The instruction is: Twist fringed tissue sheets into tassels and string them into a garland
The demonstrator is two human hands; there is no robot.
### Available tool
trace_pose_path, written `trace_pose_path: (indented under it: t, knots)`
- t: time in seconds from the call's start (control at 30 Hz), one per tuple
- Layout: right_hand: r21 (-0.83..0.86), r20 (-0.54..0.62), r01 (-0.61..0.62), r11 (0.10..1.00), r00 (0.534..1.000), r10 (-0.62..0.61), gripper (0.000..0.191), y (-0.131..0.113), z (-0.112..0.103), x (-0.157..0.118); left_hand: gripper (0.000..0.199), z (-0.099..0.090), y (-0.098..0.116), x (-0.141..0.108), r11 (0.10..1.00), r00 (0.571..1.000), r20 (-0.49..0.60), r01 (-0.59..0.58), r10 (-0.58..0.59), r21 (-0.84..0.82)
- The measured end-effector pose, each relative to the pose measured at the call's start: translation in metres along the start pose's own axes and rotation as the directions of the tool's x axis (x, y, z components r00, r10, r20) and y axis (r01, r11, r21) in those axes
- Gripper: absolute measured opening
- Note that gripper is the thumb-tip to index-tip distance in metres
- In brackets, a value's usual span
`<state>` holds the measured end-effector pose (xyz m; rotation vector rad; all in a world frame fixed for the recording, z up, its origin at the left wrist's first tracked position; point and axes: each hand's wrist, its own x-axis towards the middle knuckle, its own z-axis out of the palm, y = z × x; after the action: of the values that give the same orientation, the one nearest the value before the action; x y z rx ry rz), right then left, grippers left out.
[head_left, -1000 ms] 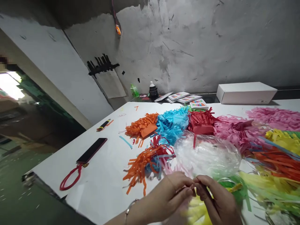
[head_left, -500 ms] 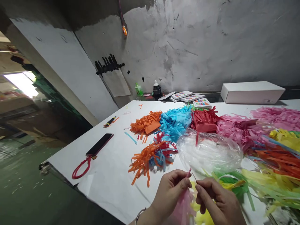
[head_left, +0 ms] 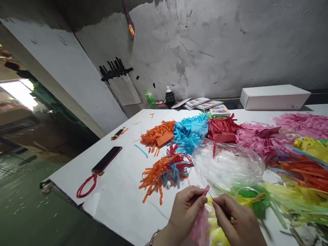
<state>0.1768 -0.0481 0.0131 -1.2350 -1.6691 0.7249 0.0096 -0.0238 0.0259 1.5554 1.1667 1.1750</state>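
My left hand point(head_left: 186, 213) pinches the twisted top of a pink paper tassel point(head_left: 201, 227) between thumb and fingers, and the tassel's strips hang down below the hand. Close on its right, my right hand point(head_left: 234, 218) pinches a thin strand point(head_left: 210, 195), which leans toward the tassel's pink tip. Whether the strand is thread or wire is too fine to tell. Yellow paper strips point(head_left: 217, 234) lie below and between the hands. Just beyond the hands rests a crumpled clear plastic bag point(head_left: 228, 165).
Cut paper bunches in orange point(head_left: 159, 131), blue point(head_left: 191, 131), red point(head_left: 222, 128) and pink point(head_left: 265, 141) line the white table point(head_left: 115, 198). Green and yellow strips point(head_left: 289, 198) lie at right. A phone point(head_left: 107, 159), a cutter knife point(head_left: 118, 133) and a white box point(head_left: 275, 97) are also there.
The view has shifted slightly, so the table things sit a little further left. My right hand's fingers have moved slightly closer to the tassel's tip; both hands keep their pinch.
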Motion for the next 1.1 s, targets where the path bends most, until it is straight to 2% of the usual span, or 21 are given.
trace_pose_path:
  t: [0.07, 0.13, 0.23, 0.33, 0.4, 0.47, 0.63, 0.7, 0.77, 0.87, 0.97, 1.03, 1.1]
  knots:
    - [0.035, 0.02, -0.007, 0.999, 1.0, 0.006, 0.033, 0.0, 0.0, 0.0, 0.017, 0.0, 0.0, 0.0, 0.996, 0.996, 0.042, -0.077, 0.075, 0.055]
    - [0.124, 0.031, -0.112, 0.986, 0.994, 0.108, 0.032, -0.002, 0.0, 0.001, 0.016, 0.0, 0.0, -0.001, 0.986, 0.987, 0.086, -0.144, 0.136, 0.088]
    - [0.293, 0.07, -0.322, 0.9, 0.946, 0.316, 0.036, -0.007, 0.0, 0.003, 0.014, -0.001, 0.002, -0.001, 0.973, 0.976, 0.119, -0.197, 0.182, 0.123]
    - [0.426, 0.165, -0.419, 0.802, 0.908, 0.386, 0.047, -0.01, 0.003, 0.005, 0.013, -0.002, 0.004, 0.0, 0.967, 0.972, 0.126, -0.216, 0.199, 0.134]
    - [0.467, 0.175, -0.416, 0.78, 0.908, 0.38, 0.048, -0.01, 0.005, 0.005, 0.013, -0.002, 0.005, 0.0, 0.963, 0.969, 0.124, -0.23, 0.214, 0.139]
    - [0.444, 0.122, -0.369, 0.816, 0.928, 0.353, 0.047, -0.009, 0.008, 0.004, 0.014, -0.002, 0.004, -0.001, 0.962, 0.971, 0.1, -0.229, 0.216, 0.148]
    - [0.215, -0.037, -0.156, 0.964, 0.985, 0.168, 0.038, 0.0, 0.014, -0.003, 0.015, -0.003, 0.001, -0.001, 0.968, 0.979, 0.067, -0.201, 0.193, 0.147]
    - [0.127, -0.093, -0.058, 0.99, 0.993, 0.07, 0.037, 0.004, 0.016, -0.005, 0.014, -0.004, -0.001, -0.001, 0.964, 0.975, 0.088, -0.218, 0.206, 0.156]
    - [0.075, -0.13, -0.016, 0.997, 0.991, 0.025, 0.038, 0.006, 0.017, -0.005, 0.013, -0.005, -0.003, -0.002, 0.956, 0.965, 0.127, -0.249, 0.23, 0.158]
    - [0.162, -0.095, -0.125, 0.979, 0.985, 0.142, 0.042, 0.004, 0.016, -0.002, 0.015, -0.005, -0.003, -0.002, 0.941, 0.945, 0.196, -0.294, 0.261, 0.165]
    - [0.334, 0.043, -0.297, 0.895, 0.953, 0.3, 0.04, 0.0, 0.013, 0.002, 0.018, -0.005, -0.002, -0.002, 0.942, 0.939, 0.227, -0.296, 0.257, 0.156]
    - [0.362, 0.106, -0.332, 0.871, 0.943, 0.315, 0.038, -0.001, 0.009, 0.004, 0.016, -0.005, -0.001, -0.001, 0.972, 0.95, 0.252, -0.214, 0.184, 0.098]
    - [0.308, 0.124, -0.282, 0.909, 0.959, 0.256, 0.035, 0.001, 0.006, 0.005, 0.017, -0.006, 0.0, 0.0, 0.997, 0.968, 0.244, -0.07, 0.064, 0.014]
